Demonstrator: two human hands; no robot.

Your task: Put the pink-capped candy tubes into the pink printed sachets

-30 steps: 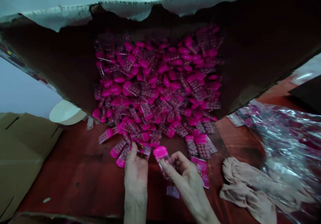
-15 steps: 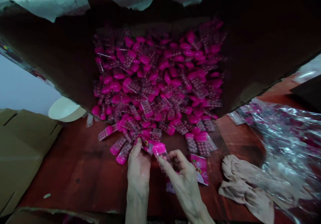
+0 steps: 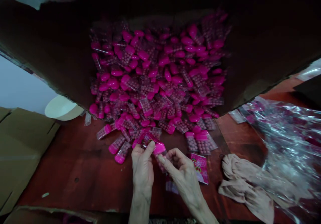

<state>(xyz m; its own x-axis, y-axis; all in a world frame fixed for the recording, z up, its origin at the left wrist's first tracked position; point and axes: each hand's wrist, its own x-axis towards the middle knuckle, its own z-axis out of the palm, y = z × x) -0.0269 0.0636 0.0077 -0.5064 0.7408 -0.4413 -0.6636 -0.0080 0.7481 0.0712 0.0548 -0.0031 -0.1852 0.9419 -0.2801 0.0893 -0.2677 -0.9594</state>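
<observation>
My left hand [image 3: 143,165] is closed, its thumb pressing a shiny pink printed sachet [image 3: 146,138] against the fingers. Between thumb and fingers of my right hand [image 3: 181,167] is a small clear candy container [image 3: 159,149] with a bright pink cap and round pink balls inside. Its cap end meets the sachet, close to the left thumb; whether it is inside the sachet I cannot tell. Just ahead lies a large heap of the same containers [image 3: 150,83], spilling out of a cardboard box. Another pink printed sachet [image 3: 200,168] lies to the right of my right hand.
The box's dark wall [image 3: 260,43] rises on the right. A pale bowl [image 3: 62,108] and folded cardboard [image 3: 22,150] stand at left. On the red table [image 3: 82,170], a beige cloth [image 3: 247,183] and a pile of clear plastic wrappers [image 3: 288,143] lie at right.
My left hand has shifted slightly right, and its thumb has moved over toward the container's cap. The sachet and the container are now closer together. The right hand stays nearly in place.
</observation>
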